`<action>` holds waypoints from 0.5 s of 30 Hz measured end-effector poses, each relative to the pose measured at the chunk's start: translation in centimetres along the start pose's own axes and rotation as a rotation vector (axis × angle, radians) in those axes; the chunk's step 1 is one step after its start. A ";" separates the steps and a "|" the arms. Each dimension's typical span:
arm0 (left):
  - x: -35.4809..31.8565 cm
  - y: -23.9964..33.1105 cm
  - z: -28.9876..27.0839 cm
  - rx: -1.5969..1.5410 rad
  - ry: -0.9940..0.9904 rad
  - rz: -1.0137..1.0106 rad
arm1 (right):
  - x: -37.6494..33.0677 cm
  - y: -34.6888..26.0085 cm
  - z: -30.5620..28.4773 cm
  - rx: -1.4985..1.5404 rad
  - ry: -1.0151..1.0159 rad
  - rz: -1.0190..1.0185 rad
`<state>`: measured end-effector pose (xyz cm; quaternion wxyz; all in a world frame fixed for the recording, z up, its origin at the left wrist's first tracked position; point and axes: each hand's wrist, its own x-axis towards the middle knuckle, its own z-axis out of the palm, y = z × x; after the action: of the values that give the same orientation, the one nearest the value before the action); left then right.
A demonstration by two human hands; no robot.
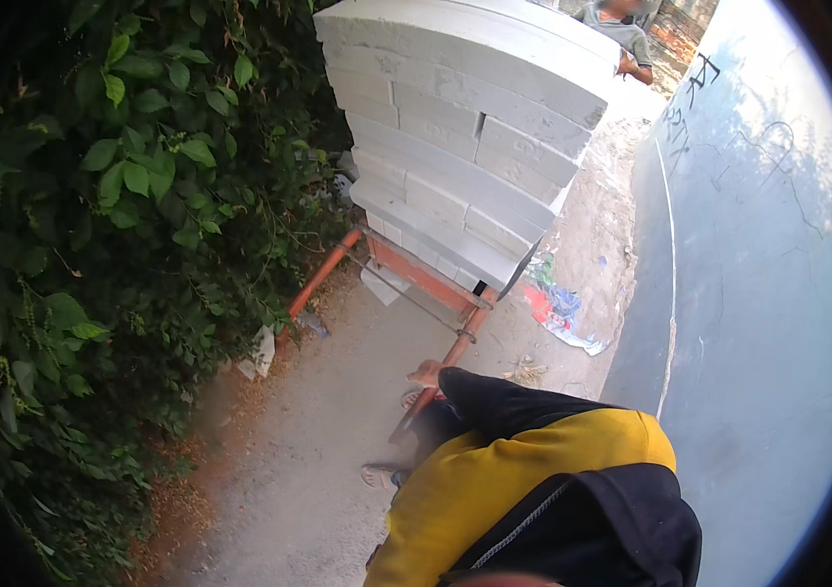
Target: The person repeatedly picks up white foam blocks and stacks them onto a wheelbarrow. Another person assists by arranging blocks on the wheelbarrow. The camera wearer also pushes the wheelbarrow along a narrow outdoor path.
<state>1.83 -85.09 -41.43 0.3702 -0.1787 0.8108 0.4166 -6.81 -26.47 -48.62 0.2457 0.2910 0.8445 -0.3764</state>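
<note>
My right arm, in a black and yellow sleeve, reaches across to an orange-red metal cart (pixel 426 277). At its end my right hand (pixel 426 374) is closed on the cart's near right handle (pixel 457 349); the sleeve and the angle hide part of the grip. A tall stack of white blocks (pixel 435 117) rests on the cart, laid in several layers with narrow gaps. The left handle (pixel 323 276) slopes down toward the leaves, and no hand shows on it. My left hand is not in view. My sandalled foot (pixel 377 476) stands on the ground below the right handle.
Dense green bushes (pixel 93 245) crowd the left side. A blue-grey wall (pixel 748 293) runs along the right. Colourful torn plastic (pixel 562 308) lies on the dusty path (pixel 279 489). Beyond the blocks, a person in a grey shirt (pixel 628 39) has an arm near the stack.
</note>
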 end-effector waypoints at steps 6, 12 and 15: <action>6.7 3.0 -19.8 -0.448 0.131 -0.070 | -6.8 0.3 -0.2 0.044 0.033 -0.060; 6.7 4.5 -27.0 -0.665 0.127 0.023 | -3.9 0.8 -1.6 -0.687 -0.004 -0.040; 4.6 3.7 -21.6 -0.598 0.223 0.043 | -3.3 -0.4 -0.9 -0.579 0.003 -0.175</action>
<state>-13.15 -100.29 -34.68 0.2013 -0.3071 0.6917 0.6219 -4.91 -27.06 -45.76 0.2840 0.1356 0.9389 -0.1394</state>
